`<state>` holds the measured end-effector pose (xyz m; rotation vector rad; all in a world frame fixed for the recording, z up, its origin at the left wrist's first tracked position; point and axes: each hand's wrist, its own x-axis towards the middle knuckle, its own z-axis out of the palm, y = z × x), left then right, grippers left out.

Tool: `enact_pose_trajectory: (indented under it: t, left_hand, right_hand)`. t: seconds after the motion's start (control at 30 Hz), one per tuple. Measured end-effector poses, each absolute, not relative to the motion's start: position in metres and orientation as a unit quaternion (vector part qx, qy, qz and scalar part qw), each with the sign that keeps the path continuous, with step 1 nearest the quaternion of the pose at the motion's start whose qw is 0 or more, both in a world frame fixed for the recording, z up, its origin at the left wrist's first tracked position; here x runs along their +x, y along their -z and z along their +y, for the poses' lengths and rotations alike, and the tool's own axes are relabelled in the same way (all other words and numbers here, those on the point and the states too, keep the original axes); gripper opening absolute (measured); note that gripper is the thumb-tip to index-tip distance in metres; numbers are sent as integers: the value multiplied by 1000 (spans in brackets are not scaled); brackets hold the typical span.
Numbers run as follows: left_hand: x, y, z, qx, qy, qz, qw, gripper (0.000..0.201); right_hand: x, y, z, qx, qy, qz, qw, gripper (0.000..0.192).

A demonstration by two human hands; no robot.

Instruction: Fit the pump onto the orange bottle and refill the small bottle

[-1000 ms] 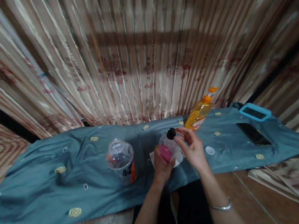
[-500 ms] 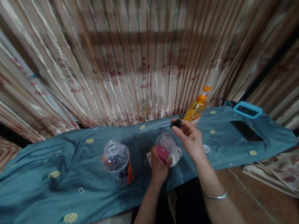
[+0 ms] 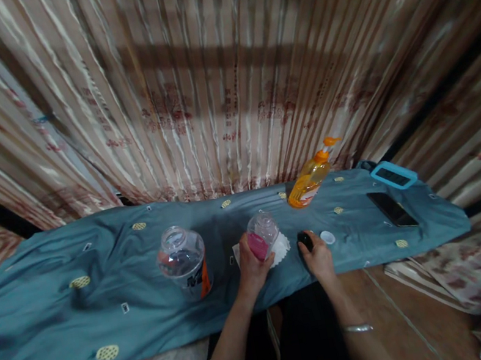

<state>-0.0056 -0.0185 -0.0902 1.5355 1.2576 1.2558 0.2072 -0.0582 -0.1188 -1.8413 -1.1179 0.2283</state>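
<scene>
My left hand point(image 3: 251, 267) is wrapped round a small clear plastic bottle point(image 3: 267, 228) with a pink label, tilted over a white cloth or paper towel point(image 3: 283, 248). Down at the cloth surface, to the right of that bottle, my right hand point(image 3: 320, 260) has its fingers closed on a small black cap point(image 3: 305, 241). A small round white lid point(image 3: 327, 237) lies just beyond those fingers. Left of my hands stands a large clear plastic cup point(image 3: 184, 265) with dark and orange print; what is inside it is hard to make out.
A pump bottle point(image 3: 309, 183) of orange liquid stands behind my right hand. Farther right lie a black phone point(image 3: 392, 208) and a blue-framed device point(image 3: 393, 175). A blue-green patterned cloth point(image 3: 131, 274) covers the table, with a curtain point(image 3: 205, 87) hanging behind it.
My right hand has come down from beside the pump bottle to the table with the black cap. My left hand and the clear bottle have hardly moved.
</scene>
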Motion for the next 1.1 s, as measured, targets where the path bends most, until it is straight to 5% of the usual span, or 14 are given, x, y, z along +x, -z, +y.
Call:
enact_pose_trajectory:
  t: [0.2, 0.43, 0.8, 0.93, 1.1]
  left_hand:
    - [-4, 93, -18, 604, -492, 493, 386, 96]
    - [-11, 94, -19, 615, -469, 486, 408, 111]
    - [-27, 86, -39, 624, -467, 476, 406, 107]
    - [-62, 87, -82, 631, -466, 486, 386, 92]
    - [-121, 84, -130, 592, -472, 536, 374, 49]
  right_hand:
    - [193, 106, -91, -744, -81, -455, 482, 79]
    - [167, 104, -156, -764, -154, -388, 492, 93]
    - [134, 78, -202, -758, -232, -364, 489, 95]
    - [106, 80, -204, -734, -288, -402, 465, 90]
    - [65, 79, -191, -677, -369, -467, 433, 80]
